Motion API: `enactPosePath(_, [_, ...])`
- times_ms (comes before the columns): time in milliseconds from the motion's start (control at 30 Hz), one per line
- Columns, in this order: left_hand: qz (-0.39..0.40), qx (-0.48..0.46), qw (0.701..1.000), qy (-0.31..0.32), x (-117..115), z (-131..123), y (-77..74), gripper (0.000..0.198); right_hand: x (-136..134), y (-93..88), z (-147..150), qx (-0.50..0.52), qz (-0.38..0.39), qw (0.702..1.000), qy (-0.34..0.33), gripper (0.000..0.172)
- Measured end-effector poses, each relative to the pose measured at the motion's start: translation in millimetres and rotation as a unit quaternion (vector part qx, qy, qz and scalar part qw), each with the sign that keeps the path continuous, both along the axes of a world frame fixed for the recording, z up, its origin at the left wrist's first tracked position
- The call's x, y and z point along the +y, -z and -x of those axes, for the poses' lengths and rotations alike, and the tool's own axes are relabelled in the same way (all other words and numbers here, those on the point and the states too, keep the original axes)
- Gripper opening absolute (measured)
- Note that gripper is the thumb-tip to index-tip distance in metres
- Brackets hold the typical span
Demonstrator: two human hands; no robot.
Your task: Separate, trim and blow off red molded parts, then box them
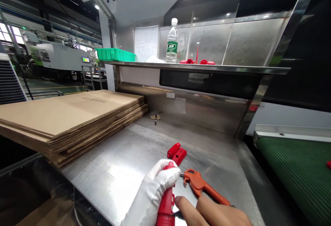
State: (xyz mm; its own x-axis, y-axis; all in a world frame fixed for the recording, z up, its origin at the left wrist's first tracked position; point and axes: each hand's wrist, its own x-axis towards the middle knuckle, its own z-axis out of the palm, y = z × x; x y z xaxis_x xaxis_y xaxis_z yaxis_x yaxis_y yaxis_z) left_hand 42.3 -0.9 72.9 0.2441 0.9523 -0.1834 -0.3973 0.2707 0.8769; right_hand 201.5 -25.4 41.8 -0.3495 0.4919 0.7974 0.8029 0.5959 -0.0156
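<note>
My left hand [152, 193], in a white glove, is closed round a red plastic part [167, 202] held upright over the steel table [124, 164]. My bare right hand [212, 214] grips orange-handled cutters [200, 184], its forefinger stretched toward the base of the red part. The cutter jaws sit close to the part's top. A second red plastic piece [177, 153] lies on the table just beyond my hands.
A stack of flat cardboard sheets [67, 122] fills the left of the table. On the shelf above stand a green tray [115, 54], a water bottle [172, 41] and several red parts [198, 61]. A green conveyor belt [297, 164] runs at the right.
</note>
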Motion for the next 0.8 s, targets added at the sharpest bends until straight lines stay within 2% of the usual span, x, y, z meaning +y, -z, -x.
enactPosePath(33, [0.003,0.015,1.0,-0.011,0,0,0.0,0.028,10,6.1,0,0.009,0.01,1.0,0.0,0.017])
enactPosePath(167, [-0.014,0.041,0.998,-0.04,-1,-1,-3.1,0.022,34,24.1,1,0.041,0.044,0.998,-0.006,0.039])
enactPosePath(433, [-0.024,0.062,0.997,-0.043,-3,1,-3.6,0.018,37,39.3,1,0.083,0.086,0.993,-0.01,0.039])
enactPosePath(633, [-0.052,0.059,0.995,-0.053,-5,1,-4.1,0.019,35,40.8,2,0.095,0.092,0.991,0.003,0.035])
enactPosePath(733, [-0.084,0.108,0.986,-0.097,-3,1,-7.6,0.02,32,34.3,3,0.093,0.086,0.992,0.012,0.03])
enactPosePath(800, [-0.107,0.115,0.983,-0.1,1,3,-9.7,0.018,30,26.4,5,0.085,0.077,0.993,0.014,0.029])
